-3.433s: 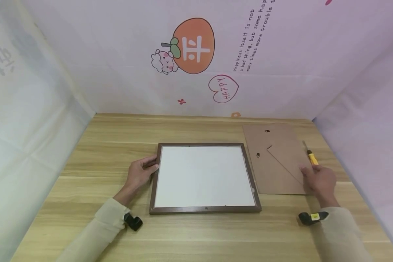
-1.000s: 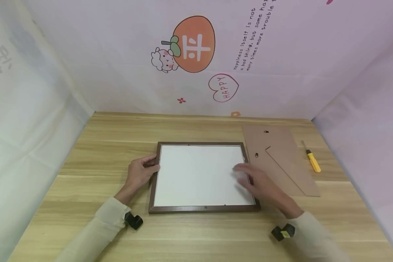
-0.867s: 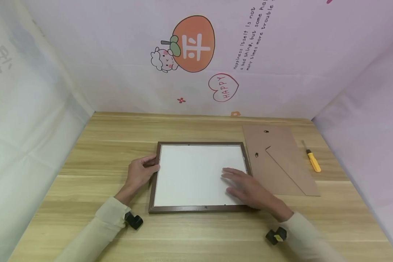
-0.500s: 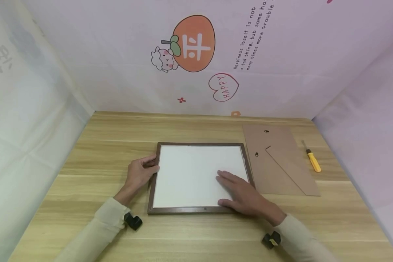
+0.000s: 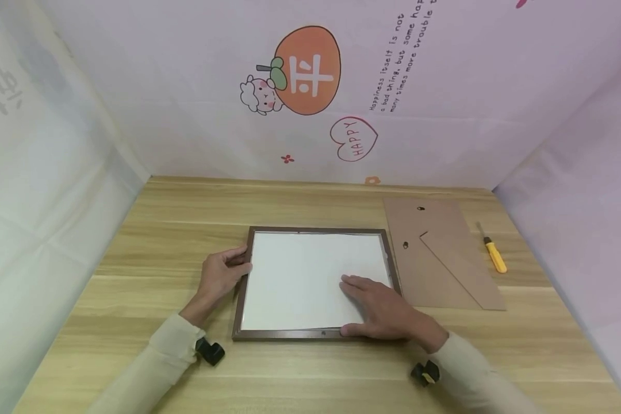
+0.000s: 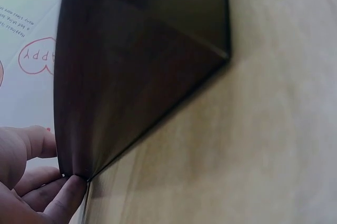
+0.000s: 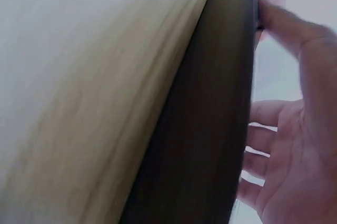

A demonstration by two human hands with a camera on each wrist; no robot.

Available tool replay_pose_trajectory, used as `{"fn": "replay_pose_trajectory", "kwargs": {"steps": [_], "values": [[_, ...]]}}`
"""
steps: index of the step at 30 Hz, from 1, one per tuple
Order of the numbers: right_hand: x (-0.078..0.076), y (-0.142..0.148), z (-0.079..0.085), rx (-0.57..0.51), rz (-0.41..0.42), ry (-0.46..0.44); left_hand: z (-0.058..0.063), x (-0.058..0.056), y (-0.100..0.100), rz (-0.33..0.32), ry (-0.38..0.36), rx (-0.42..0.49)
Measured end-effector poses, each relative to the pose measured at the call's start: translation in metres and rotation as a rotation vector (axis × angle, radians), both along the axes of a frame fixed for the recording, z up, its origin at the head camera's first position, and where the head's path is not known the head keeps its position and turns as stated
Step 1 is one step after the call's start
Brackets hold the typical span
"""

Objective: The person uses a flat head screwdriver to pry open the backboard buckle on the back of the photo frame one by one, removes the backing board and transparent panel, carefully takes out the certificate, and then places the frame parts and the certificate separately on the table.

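Observation:
A brown picture frame (image 5: 279, 335) lies on the wooden table with a white sheet (image 5: 295, 282) set inside it. My left hand (image 5: 220, 276) grips the frame's left side, its thumb over the top edge; in the left wrist view the fingers (image 6: 68, 197) meet the frame's dark outer side (image 6: 121, 87). On the right, my right hand (image 5: 380, 307) lies over the sheet's lower right part, fingers extended and thumb at the near edge. The right wrist view shows those spread fingers (image 7: 258, 161) beyond the frame's side, and the frame's near right corner is hidden under that hand.
A brown backing board (image 5: 445, 270) with two small black hangers and a folded stand lies right beside the frame. Farther right is a screwdriver (image 5: 495, 256) with a yellow handle. Printed cloth walls (image 5: 202, 138) enclose the table (image 5: 186, 207) at the back and sides.
My right hand left the backing board and screwdriver, moved left over the frame, and came down on the white sheet, sliding slightly toward me. The left hand keeps its grip.

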State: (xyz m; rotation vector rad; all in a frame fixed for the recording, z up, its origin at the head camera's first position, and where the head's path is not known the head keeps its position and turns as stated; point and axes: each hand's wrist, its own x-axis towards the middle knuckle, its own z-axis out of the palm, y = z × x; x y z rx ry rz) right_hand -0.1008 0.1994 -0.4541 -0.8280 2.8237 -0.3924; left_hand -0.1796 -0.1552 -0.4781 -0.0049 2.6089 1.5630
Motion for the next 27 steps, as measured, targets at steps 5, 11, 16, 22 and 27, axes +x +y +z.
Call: {"fn": "replay_pose_trajectory", "kwargs": {"steps": [5, 11, 16, 22, 27], "values": [[0.001, -0.003, 0.004, 0.024, 0.000, -0.005, 0.000, 0.000, 0.000, -0.003, 0.011, -0.002], [0.001, -0.002, 0.007, 0.045, 0.028, -0.007, 0.000, -0.001, 0.001, -0.006, 0.008, -0.004], [0.002, -0.001, 0.009, 0.043, 0.062, 0.031, 0.001, -0.001, 0.000, -0.013, 0.015, -0.007], [0.008, 0.000, 0.006, -0.015, 0.122, 0.258, 0.000, 0.000, -0.002, -0.017, 0.013, -0.002], [0.014, 0.003, 0.001, 0.009, 0.217, 0.524, 0.000, 0.000, -0.003, -0.016, 0.022, 0.001]]}}
